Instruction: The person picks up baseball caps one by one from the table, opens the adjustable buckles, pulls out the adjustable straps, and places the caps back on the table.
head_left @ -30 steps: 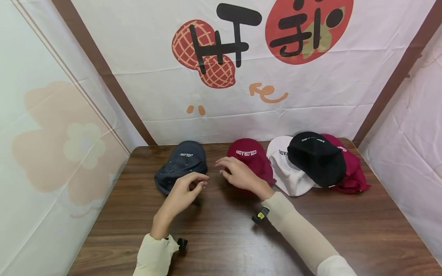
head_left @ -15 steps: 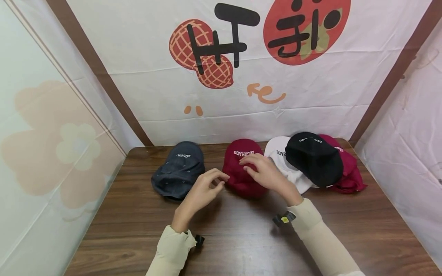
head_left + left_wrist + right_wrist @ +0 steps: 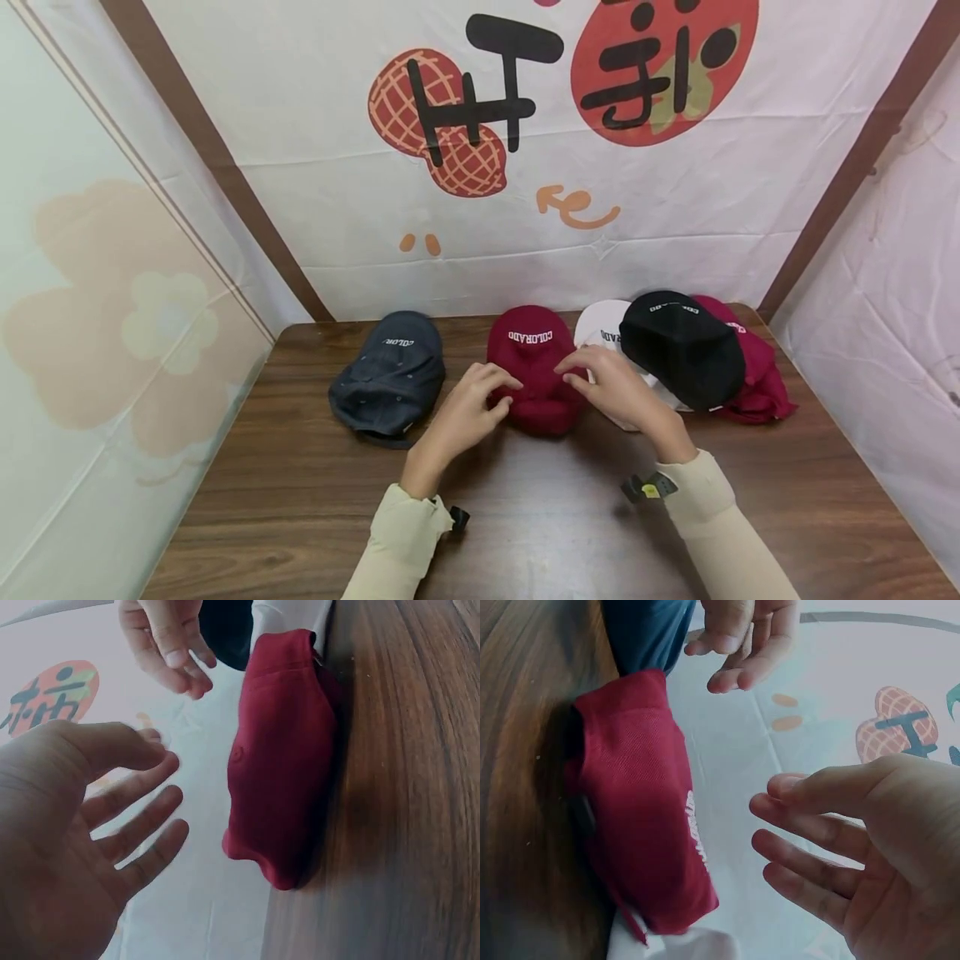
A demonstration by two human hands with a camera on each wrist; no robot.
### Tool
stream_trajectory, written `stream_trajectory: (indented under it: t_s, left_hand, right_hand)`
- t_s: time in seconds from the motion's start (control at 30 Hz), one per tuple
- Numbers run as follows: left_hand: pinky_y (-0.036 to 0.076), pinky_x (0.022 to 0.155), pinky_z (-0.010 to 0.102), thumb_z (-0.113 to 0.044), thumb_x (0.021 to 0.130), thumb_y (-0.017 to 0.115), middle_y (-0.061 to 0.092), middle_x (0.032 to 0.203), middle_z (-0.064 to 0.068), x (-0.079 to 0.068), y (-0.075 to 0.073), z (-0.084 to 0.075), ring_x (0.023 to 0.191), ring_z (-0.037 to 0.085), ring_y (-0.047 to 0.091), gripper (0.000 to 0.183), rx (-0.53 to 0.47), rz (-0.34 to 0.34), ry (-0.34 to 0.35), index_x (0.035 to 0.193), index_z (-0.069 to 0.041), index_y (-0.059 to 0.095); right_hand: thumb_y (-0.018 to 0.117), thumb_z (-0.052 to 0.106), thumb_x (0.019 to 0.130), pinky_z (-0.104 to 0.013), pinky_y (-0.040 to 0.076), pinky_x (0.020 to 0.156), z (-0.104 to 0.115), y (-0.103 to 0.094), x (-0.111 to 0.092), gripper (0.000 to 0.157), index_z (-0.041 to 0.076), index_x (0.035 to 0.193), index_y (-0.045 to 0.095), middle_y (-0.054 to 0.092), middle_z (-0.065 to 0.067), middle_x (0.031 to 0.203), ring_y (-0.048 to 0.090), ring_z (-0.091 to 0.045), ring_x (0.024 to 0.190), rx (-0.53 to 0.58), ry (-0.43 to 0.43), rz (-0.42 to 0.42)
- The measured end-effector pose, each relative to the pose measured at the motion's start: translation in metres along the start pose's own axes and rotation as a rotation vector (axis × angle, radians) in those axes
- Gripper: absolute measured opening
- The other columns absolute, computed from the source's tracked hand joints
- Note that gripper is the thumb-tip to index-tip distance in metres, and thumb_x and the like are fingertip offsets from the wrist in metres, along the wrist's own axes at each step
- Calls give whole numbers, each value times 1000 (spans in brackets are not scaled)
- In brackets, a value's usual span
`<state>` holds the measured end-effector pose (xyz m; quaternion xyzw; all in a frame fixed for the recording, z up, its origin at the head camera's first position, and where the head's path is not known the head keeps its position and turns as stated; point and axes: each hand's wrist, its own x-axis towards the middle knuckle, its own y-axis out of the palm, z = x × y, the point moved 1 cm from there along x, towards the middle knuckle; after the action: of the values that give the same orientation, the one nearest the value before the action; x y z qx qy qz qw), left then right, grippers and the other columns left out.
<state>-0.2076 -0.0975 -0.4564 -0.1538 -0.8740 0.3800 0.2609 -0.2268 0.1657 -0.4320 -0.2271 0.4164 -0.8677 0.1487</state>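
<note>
A dark red baseball cap [image 3: 534,367] with white COLORADO lettering lies on the wooden table between my two hands. My left hand [image 3: 468,408] hovers over its left side, fingers loosely bent and holding nothing. Over the cap's right side is my right hand [image 3: 611,385], also without anything in its grasp. Both wrist views show a gap between the fingers and the red cap [image 3: 285,757]. In the right wrist view the cap's lettering [image 3: 695,829] faces the backdrop.
A dark blue-grey cap [image 3: 393,375] lies to the left. On the right, a white cap [image 3: 600,321], a black cap [image 3: 682,350] and another dark red cap [image 3: 761,375] overlap. A printed cloth backdrop [image 3: 360,287] rises behind the table [image 3: 300,500].
Both hands have moved right, from between the blue-grey and red caps to over the red cap. The blue-grey cap now lies fully in view. The view has shifted slightly.
</note>
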Motion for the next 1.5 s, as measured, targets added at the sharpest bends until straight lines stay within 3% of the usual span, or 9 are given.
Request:
stream_trajectory:
  t_s: [0.13,0.23,0.43,0.67,0.97,1.17,1.33,1.5]
  left_hand:
    - [54,103,44,-9,98,75,71,124,3,-2,4,3,121,24,56,22,49,80,-28,120,-11,77]
    - [52,107,47,-10,96,77,71,125,4,-3,7,5,125,26,55,23,99,107,-32,119,-12,76]
    - [50,109,47,-12,96,79,70,125,4,-4,10,9,126,27,55,23,145,139,-50,118,-13,76]
    - [51,108,44,-12,96,80,69,122,2,-2,17,13,122,25,55,21,190,118,-49,116,-14,77]
    - [55,91,37,-14,97,78,69,110,-1,1,19,13,103,19,56,5,190,37,-78,100,-16,76]
    - [56,87,37,-16,99,77,70,111,-1,4,12,10,101,18,58,5,147,-43,-93,103,-17,76]
    - [56,84,36,-19,99,78,71,109,-3,4,7,6,99,17,61,6,126,-122,-68,105,-18,77]
    - [57,85,36,-19,99,77,74,107,-3,6,0,1,99,18,64,8,84,-218,-28,107,-17,78]
  right_hand:
    - [76,6,96,-58,51,113,-4,3,-4,18,10,113,82,81,-5,113,68,-38,128,19,2,50]
    - [76,5,95,-57,51,113,-5,5,-4,18,9,112,82,81,-5,111,70,-36,125,17,-16,79]
    - [81,9,92,-52,55,107,-8,8,-4,21,10,113,82,79,-3,109,71,-27,112,-20,-34,184]
    - [87,9,83,-51,52,105,-13,16,-6,28,12,110,81,78,-1,109,63,-27,116,-71,-74,282]
    - [81,2,88,-47,56,97,-13,16,-6,12,11,97,79,75,-2,97,65,-24,100,-156,-77,181]
    - [80,4,91,-46,58,96,-12,7,-3,12,13,99,78,75,0,99,68,-23,100,-108,-56,123]
    - [81,7,92,-47,58,97,-11,0,-2,12,13,103,78,76,-1,103,70,-24,103,-88,-67,61]
    - [81,12,94,-43,58,88,-4,-10,-1,13,14,107,79,77,0,103,68,-19,93,-80,-35,8]
